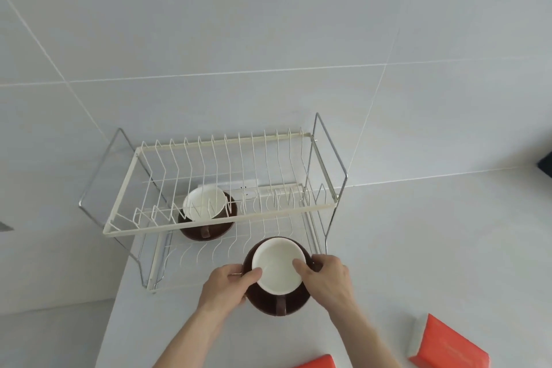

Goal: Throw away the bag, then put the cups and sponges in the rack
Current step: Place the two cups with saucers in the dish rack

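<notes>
A brown cup (279, 272) with a white inside and its handle toward me is held at the front edge of the rack's lower shelf. My left hand (228, 285) grips its left rim and my right hand (324, 273) grips its right rim, thumbs inside the cup. A second brown cup (206, 212) with a white inside stands further back on the lower shelf, under the upper tier. The white wire dish rack (209, 227) has two tiers and stands against the tiled wall. Two orange sponges (445, 343) (316, 362) lie on the counter near me.
The white counter (433, 248) stretches to the right of the rack. Its left edge (115, 302) drops off just left of the rack. A dark object (545, 163) shows at the far right edge. The tiled wall rises behind the rack.
</notes>
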### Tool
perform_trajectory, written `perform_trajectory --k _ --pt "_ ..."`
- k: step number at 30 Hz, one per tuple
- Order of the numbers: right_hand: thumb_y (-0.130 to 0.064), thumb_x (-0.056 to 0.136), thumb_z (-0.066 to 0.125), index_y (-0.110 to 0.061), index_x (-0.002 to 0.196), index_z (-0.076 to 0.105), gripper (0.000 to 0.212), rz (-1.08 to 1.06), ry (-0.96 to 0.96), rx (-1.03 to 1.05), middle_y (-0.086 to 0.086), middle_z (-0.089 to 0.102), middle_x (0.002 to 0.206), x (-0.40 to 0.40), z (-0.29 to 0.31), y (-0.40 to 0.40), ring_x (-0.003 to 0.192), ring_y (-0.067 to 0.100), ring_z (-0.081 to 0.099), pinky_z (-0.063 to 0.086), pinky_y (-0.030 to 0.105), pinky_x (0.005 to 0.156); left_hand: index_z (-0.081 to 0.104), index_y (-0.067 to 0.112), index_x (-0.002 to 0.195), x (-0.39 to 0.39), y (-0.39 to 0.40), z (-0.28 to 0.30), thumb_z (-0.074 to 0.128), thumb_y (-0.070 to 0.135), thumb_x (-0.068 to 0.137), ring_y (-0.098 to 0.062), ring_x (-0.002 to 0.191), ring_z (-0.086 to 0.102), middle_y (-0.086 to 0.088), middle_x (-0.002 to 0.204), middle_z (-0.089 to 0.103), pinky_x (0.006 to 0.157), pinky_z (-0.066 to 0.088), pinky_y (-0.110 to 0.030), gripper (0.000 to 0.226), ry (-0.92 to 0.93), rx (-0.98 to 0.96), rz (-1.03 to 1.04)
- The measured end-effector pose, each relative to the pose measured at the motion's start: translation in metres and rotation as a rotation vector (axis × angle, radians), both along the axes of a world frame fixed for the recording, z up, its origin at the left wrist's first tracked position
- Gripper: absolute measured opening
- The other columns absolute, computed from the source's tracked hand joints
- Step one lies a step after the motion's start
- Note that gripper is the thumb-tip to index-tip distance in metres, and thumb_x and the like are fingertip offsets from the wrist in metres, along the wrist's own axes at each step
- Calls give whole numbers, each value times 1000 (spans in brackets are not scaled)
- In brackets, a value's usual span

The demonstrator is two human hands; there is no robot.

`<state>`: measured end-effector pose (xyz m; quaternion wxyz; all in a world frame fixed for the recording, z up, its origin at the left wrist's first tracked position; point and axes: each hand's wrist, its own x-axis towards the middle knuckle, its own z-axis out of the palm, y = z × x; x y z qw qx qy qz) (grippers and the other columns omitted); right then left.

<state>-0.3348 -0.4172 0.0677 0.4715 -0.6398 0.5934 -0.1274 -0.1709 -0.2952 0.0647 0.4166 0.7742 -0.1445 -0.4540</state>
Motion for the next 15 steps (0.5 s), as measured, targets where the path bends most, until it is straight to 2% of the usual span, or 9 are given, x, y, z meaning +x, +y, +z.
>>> perform_trajectory --k 5,10,15 --pt "-38 76 63 -8 67 62 32 23 0 -18 -2 54 58 40 -4 -10 62 19 54 43 30 58 79 21 88 24 -5 -2 74 52 58 -20 88 74 2 83 80 88 61 -42 43 -13 2 74" --pt "-36 82 58 -14 71 63 25 3 34 -72 -2 64 69 70 -9 -33 70 18 60 50 33 66 78 23 80 37 -32 -8 70 55 61 -17 84 75 8 77 79 90 59 -47 38 -55 8 83" --pt "-33 87 56 -16 81 62 19 -3 21 -86 2 64 78 87 -15 -67 78 23 61 48 34 66 74 44 89 47 -70 -25 68 62 65 -17 95 72 14 88 78 89 59 -46 30 -120 -5 82"
